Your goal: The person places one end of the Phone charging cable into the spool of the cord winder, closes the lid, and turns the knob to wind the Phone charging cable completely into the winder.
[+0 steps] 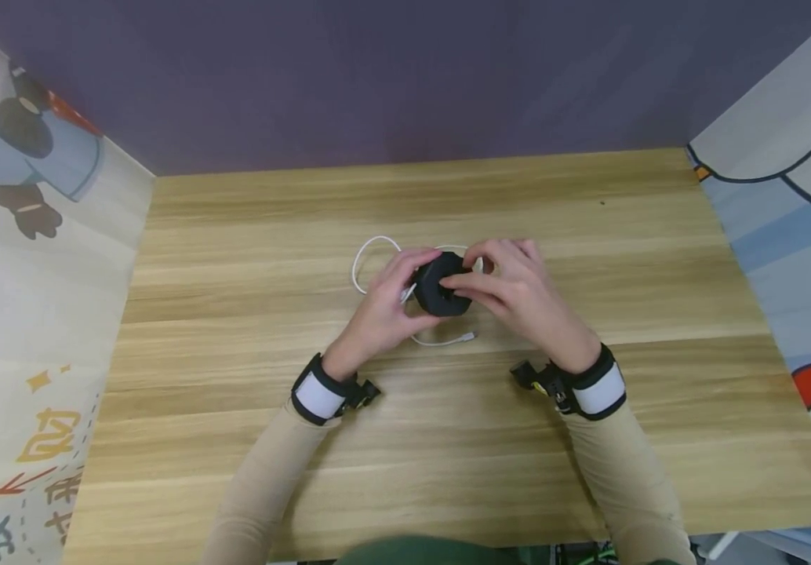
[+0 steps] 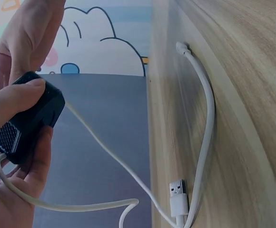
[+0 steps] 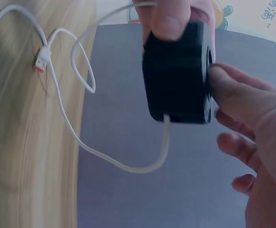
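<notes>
Plainly, a printed wall (image 1: 10, 314) stands farthest left, at nine o'clock, and the wood-grained desk (image 1: 236, 439) spreads rightward from it; a black and white wristband (image 1: 318, 392) comes next, at eight o'clock from the black block (image 1: 434, 298); a loop of white cable (image 1: 353, 271) curves out at ten o'clock from that block; the left hand (image 1: 387, 304), between eight and nine o'clock, has its grip clamped on the block, thumb against the near edge and fingers round the far one; the block itself is raised off the desk, midway between the wrists, with cable running from its underside in the right wrist view; a slim cable end (image 1: 467, 337) shows against the desk at five o'clock from it, and the left wrist view has a metal-tipped plug (image 2: 178, 202) at its own five o'clock; the right hand (image 1: 514, 286), at three o'clock, puts thumb and forefinger close together at the block's hollow face; whether that grip pinches anything, I cannot tell; a second wristband (image 1: 596, 384) sits at four o'clock
</notes>
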{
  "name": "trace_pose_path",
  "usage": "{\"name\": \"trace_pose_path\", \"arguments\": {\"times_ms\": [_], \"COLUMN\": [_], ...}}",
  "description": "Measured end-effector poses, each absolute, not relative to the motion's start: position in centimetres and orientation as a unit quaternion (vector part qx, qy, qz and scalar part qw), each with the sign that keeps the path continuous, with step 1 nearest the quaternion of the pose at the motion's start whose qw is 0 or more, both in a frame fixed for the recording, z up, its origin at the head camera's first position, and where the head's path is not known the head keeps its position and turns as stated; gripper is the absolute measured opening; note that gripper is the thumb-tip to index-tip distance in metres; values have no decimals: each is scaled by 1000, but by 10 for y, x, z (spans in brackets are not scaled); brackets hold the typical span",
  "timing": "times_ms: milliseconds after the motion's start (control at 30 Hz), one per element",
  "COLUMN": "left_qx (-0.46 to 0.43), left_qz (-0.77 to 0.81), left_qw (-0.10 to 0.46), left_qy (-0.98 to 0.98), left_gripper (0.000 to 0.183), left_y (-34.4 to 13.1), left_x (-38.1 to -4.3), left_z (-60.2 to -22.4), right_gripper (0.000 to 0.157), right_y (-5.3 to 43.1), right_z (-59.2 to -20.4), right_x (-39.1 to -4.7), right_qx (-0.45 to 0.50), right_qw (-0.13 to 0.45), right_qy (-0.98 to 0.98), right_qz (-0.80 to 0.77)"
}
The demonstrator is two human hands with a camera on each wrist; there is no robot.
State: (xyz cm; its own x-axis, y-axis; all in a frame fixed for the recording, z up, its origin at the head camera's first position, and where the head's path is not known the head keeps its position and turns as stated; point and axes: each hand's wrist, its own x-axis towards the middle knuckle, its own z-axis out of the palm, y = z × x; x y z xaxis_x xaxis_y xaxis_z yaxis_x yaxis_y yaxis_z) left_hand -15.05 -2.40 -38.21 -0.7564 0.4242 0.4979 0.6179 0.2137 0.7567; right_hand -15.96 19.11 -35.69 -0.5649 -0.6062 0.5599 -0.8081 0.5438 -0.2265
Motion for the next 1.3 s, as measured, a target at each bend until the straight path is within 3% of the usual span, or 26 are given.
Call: {"name": "trace_pose_path", "arguments": {"times_ms": [333,600,967,1300], "left_qx": [-372,-387,-390,-375], "left_qz": [-498,-499,-506,-527], "left_qw": [60,61,62,65], "left_qy": [-781,-773,-767,-760], "left_gripper": [70,75,77,73], "left_y": [-29,-30,-30,-28], "left_x": [-145,-158,-159,-146], "left_z": [-367,-399,-403,-370], "right_gripper": [24,24,21,22], "right_y": [196,196,190,184], "right_z": [-354,-355,-358,-359], "right_x": [-155,-155,-156,-155], "right_qx": [441,447,435,403], "right_qw": [218,236,272,298], "right_qy": [-857,-852,-842,-842], "right_qz": [150,133,165,200]}}
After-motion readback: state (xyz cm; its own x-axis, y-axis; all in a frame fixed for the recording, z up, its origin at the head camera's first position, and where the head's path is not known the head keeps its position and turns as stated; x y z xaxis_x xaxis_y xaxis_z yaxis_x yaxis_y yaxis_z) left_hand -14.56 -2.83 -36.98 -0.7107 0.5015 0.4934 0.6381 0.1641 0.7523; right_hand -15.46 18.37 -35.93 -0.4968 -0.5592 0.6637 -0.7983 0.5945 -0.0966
